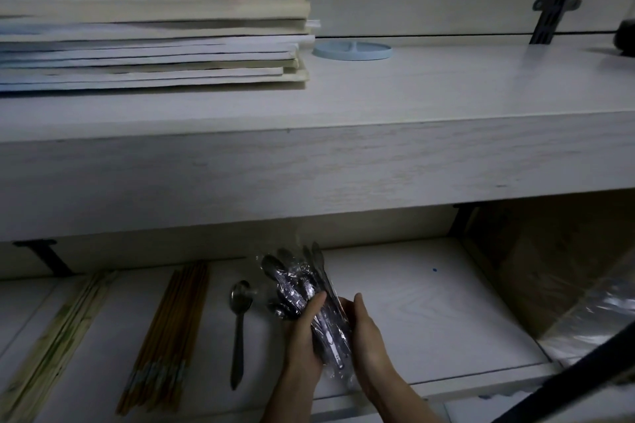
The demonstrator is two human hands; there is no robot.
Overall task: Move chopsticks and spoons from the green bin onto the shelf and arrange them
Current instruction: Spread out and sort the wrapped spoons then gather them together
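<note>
pale wood shelf (429,312) (dim), stacked papers (151,45)

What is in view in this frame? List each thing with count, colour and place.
Paper stack: one, white and cream, upper shelf left.
Round lid: one, pale blue, upper shelf, right of the stack.
Pale chopsticks: one bundle, lower shelf far left.
Brown chopsticks: one bundle, lower shelf, right of the pale ones.
Loose spoon: one, metal, lower shelf centre.
Wrapped spoons: one clear-plastic pack, dark metal, held over lower shelf.
Cardboard box: one, brown, right.
Left hand: grip on the pack.
Right hand: grip on the pack.
</note>
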